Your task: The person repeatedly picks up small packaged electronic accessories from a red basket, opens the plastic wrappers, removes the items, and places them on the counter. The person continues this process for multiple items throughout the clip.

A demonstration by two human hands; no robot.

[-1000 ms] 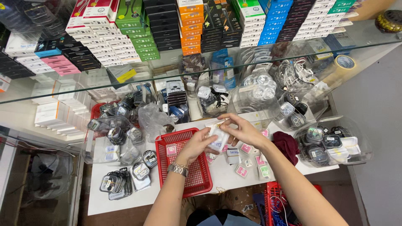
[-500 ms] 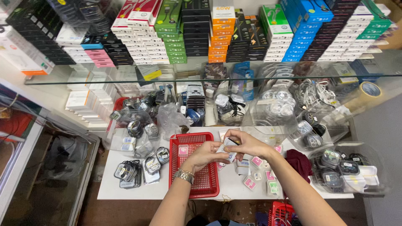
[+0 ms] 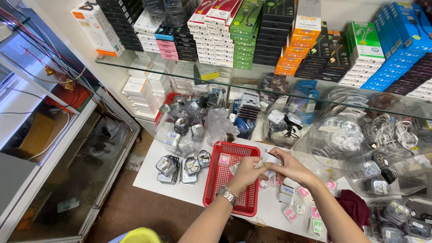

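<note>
Both my hands meet over the right rim of a red plastic basket (image 3: 225, 180) on a white table. My left hand (image 3: 246, 172), with a metal watch (image 3: 227, 195) on the wrist, and my right hand (image 3: 288, 166) pinch a small white packet (image 3: 270, 158) between them. Several small pink-and-white packets (image 3: 302, 194) lie on the table just right of the basket, under my right forearm. One small pink packet (image 3: 223, 160) lies inside the basket.
Clear bags of small round gadgets (image 3: 184, 165) lie left of the basket, more bags of cables and chargers (image 3: 360, 135) behind and right. A glass shelf (image 3: 270, 85) above carries stacked coloured boxes. A dark red cloth (image 3: 355, 206) lies at right. A glass cabinet (image 3: 67, 157) stands left.
The view has swung left and tilted, so more of the left cabinet shows. My hands stay together on the small packet, now over the basket's right rim.
</note>
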